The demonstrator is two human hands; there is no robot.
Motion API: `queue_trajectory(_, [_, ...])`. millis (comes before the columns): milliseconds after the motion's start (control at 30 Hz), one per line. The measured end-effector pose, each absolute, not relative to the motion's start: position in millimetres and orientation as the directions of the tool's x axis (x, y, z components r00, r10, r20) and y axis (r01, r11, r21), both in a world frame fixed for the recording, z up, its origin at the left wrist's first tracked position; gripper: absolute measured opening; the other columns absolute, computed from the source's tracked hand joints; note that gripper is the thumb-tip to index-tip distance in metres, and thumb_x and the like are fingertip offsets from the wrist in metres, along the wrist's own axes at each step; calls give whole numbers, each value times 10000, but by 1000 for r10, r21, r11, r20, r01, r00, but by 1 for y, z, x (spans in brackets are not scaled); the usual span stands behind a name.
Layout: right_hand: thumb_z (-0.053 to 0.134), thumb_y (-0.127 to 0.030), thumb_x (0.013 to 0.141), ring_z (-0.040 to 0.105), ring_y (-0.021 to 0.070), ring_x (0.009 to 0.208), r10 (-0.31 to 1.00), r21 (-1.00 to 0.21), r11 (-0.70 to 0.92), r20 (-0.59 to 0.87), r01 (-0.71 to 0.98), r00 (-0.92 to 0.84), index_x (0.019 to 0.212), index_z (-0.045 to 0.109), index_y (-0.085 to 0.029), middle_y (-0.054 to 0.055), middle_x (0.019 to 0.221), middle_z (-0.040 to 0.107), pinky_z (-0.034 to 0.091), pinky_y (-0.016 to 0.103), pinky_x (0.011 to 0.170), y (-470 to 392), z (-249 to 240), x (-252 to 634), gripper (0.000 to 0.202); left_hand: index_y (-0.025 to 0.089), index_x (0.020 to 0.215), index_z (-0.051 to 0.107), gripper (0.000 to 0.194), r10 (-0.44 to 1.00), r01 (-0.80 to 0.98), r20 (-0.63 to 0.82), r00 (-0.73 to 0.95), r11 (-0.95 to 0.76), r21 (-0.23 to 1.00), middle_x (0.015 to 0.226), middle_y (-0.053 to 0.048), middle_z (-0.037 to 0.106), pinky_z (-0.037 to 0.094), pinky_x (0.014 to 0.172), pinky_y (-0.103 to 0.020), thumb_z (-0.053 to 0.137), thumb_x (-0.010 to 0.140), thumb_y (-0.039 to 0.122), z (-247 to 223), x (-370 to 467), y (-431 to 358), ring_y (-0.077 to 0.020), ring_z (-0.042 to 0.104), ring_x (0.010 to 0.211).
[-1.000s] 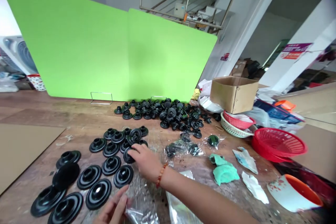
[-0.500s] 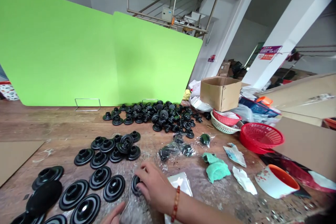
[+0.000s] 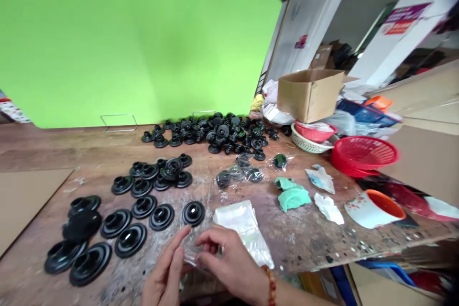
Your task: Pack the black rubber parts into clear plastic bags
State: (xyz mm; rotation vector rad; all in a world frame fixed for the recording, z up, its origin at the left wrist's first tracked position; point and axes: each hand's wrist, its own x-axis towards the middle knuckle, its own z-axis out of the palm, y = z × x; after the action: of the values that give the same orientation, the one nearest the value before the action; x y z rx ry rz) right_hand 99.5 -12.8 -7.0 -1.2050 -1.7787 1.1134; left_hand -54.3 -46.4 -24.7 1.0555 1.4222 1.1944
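A black round stepped disc [image 3: 193, 213] with a hub lies on the table just beyond my hands. My right hand [image 3: 229, 253], with a beaded bracelet at the wrist, has its fingers curled and pinched on a clear plastic bag [image 3: 191, 251]. Close on the other side of this film is my left hand [image 3: 165, 267], its fingers stretched out; whether it touches the film is hard to see. A stack of clear plastic bags [image 3: 247, 229] lies beside my right hand. More black discs [image 3: 162, 217] sit in loose rows to the left.
A heap of black parts [image 3: 218, 134] lies before a green panel [image 3: 143, 48]. Several wrapped pieces [image 3: 236, 174], a green cloth [image 3: 292, 196] and a white cup-like container [image 3: 375, 208] are to the right. Red baskets [image 3: 362, 153] and a cardboard box [image 3: 310, 95] stand behind.
The view has tilted down. My right hand has let go of a black disc and drawn back toward me, now pinching clear film. My left hand has come further into view.
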Motion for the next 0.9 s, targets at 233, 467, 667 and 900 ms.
queue_trajectory(233, [589,-115,785,543,138,758,946,-980,32,-33,196,-321,866,649,-181,6,851,600,436,245,693,-13,-6,108,121,247,1148,693,391,974,146,-154,-167,179,973,1273,-59,659,421,1062,-460,540,873,479,-23,-57,-51,-285,551,1233])
queue_trajectory(467, [701,-217,734,439,100,580,899,-975,-164,-211,153,-385,871,642,-166,-51,645,526,361,214,555,-15,-16,98,158,284,1173,681,368,986,167,-84,-147,109,980,1331,-31,624,343,1116,-445,522,886,450,-19,-57,-54,-258,494,1294])
queue_trajectory(667, [590,-243,870,527,128,703,936,-989,55,3,136,-353,801,687,-171,3,747,600,401,235,663,-15,-9,101,139,223,1090,708,409,967,177,-224,-122,244,954,1005,-73,740,532,867,-377,615,803,499,-21,-68,-57,-265,668,955])
queue_trajectory(900, [570,-332,898,402,99,586,943,-969,111,32,220,-332,579,474,-166,-42,594,421,314,226,561,-19,-15,95,372,208,1057,714,403,916,-96,-399,-35,394,914,916,-53,741,504,811,-300,753,709,409,-21,-77,-55,-224,653,900])
